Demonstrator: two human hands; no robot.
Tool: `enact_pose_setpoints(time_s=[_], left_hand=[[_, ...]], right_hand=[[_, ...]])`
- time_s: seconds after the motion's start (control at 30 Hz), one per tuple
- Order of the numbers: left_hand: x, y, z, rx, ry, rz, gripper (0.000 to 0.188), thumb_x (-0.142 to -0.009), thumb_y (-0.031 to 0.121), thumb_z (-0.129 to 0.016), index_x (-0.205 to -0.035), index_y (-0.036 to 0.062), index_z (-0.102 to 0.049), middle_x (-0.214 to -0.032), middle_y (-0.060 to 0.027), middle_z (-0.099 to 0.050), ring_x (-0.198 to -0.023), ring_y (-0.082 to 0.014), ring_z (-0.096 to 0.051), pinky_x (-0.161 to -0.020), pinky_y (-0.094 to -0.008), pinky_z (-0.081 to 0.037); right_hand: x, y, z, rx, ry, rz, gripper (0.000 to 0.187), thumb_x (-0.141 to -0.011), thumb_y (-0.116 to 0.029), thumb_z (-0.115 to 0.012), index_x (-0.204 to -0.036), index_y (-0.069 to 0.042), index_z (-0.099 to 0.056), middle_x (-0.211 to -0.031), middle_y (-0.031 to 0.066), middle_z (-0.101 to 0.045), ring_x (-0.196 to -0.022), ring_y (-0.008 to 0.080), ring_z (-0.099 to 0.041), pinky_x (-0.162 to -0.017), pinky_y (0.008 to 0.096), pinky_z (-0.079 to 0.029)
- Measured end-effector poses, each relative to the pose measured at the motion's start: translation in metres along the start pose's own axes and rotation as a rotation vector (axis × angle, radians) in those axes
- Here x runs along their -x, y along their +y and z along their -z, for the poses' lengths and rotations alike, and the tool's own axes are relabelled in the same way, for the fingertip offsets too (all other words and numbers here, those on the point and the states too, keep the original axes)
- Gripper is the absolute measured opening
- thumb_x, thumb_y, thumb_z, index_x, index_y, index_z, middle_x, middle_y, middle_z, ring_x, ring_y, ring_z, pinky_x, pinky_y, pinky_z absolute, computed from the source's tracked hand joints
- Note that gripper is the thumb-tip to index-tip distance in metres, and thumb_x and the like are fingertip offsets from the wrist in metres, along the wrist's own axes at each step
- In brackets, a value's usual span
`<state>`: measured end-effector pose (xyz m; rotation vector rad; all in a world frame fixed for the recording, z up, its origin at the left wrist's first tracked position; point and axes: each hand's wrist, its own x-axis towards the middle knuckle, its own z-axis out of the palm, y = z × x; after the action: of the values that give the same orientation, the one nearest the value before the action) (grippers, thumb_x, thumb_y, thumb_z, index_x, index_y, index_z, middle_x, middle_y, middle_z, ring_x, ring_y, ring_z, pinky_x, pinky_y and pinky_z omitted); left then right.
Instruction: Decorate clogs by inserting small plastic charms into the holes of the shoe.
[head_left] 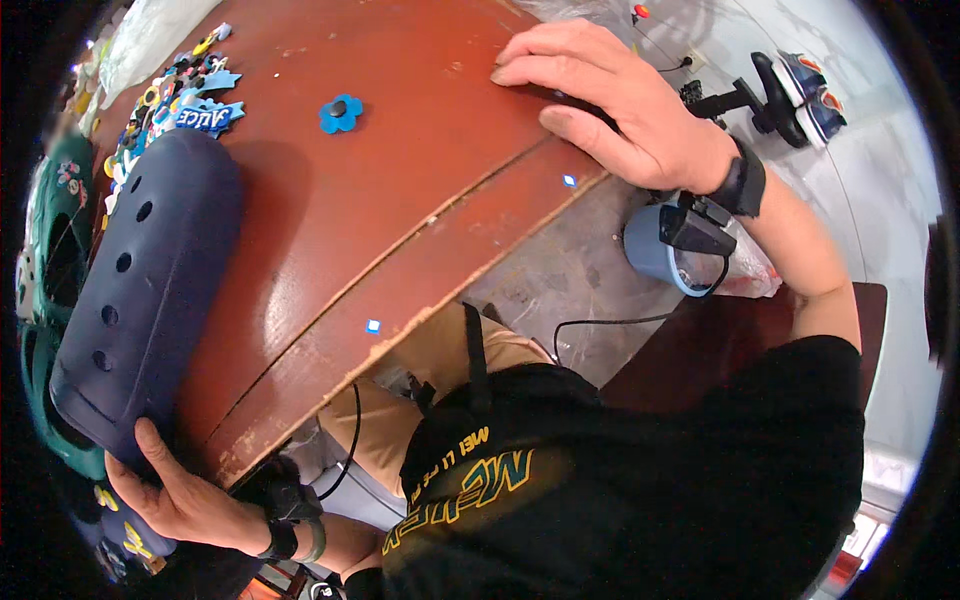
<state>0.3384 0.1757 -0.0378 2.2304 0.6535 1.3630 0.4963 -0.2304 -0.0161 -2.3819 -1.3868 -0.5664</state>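
While the left fingers (158,454) clamp one navy clog (150,280), its long axis slanting up-right toward piled charms (208,118), the right fingers (560,72) lie apart, right of one blue flower (341,119).

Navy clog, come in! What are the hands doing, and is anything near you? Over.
Left hand holding navy clog by near end. Right hand over table, grip unclear. Charm pile by clog's far end; blue flower charm lying apart.

Clog (175,250), left of frame: smooth, matt plastic. Table (350,200), centre: glossy, edge rough. Shirt (660,480), lower right: matt cloth.
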Motion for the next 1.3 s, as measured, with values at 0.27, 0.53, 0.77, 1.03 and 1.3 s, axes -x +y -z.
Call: enact_pose_setpoints(time_s=[0.27, 0.53, 0.77, 1.03, 1.3], left_hand=[[-0.003, 0.013, 0.000, -0.047, 0.078, -0.008, 0.043, -0.083, 0.018, -0.077, -0.114, -0.0072, -0.062, -0.108, -0.0150, -0.067, -0.093, -0.0199, -0.061, -0.087, -0.0304, -0.049], [0.010, -0.004, 0.011, 0.021, -0.046, -0.236, 0.048, -0.070, 0.004, -0.081, -0.112, -0.0004, -0.059, -0.110, -0.0131, -0.057, -0.102, -0.0294, -0.050, -0.091, -0.0410, -0.039], [0.003, 0.020, 0.020, 0.000, -0.078, -0.205, 0.042, -0.058, 0.017, -0.086, -0.089, 0.0065, -0.059, -0.084, -0.0068, -0.055, -0.084, -0.0283, -0.051, -0.083, -0.0401, -0.035], [-0.004, 0.026, 0.019, -0.015, -0.035, -0.176, 0.045, -0.053, 0.027, -0.091, -0.081, 0.0079, -0.061, -0.074, -0.0033, -0.056, -0.072, -0.0241, -0.053, -0.077, -0.0367, -0.036], [-0.003, 0.030, 0.024, -0.037, -0.065, -0.215, 0.044, -0.055, 0.030, -0.090, -0.079, 0.0076, -0.060, -0.074, -0.0034, -0.057, -0.072, -0.0238, -0.053, -0.075, -0.0364, -0.037]], right_hand=[[-0.013, 0.001, 0.009, 0.021, -0.020, -0.043, 0.027, -0.094, -0.015, -0.053, -0.115, 0.001, -0.058, -0.119, 0.0188, -0.057, -0.111, 0.0339, -0.054, -0.096, 0.0404, -0.042], [-0.009, 0.000, 0.007, 0.071, -0.040, -0.028, 0.035, -0.082, -0.009, -0.056, -0.116, -0.002, -0.057, -0.120, 0.0181, -0.053, -0.112, 0.0371, -0.050, -0.097, 0.0467, -0.039], [-0.031, -0.054, 0.024, 0.056, -0.237, 0.246, 0.019, -0.075, -0.012, -0.064, -0.091, -0.003, -0.061, -0.090, 0.0098, -0.057, -0.080, 0.0284, -0.056, -0.070, 0.0414, -0.047], [-0.109, -0.086, 0.009, -0.118, -0.186, 0.955, 0.038, -0.077, -0.034, -0.069, -0.097, -0.003, -0.063, -0.087, 0.0067, -0.063, -0.078, 0.0217, -0.060, -0.068, 0.0315, -0.049], [-0.126, -0.076, -0.033, -0.664, -0.255, 0.811, 0.011, -0.082, -0.014, -0.071, -0.085, -0.006, -0.064, -0.076, 0.0023, -0.059, -0.065, 0.0162, -0.059, -0.054, 0.0259, -0.048]])
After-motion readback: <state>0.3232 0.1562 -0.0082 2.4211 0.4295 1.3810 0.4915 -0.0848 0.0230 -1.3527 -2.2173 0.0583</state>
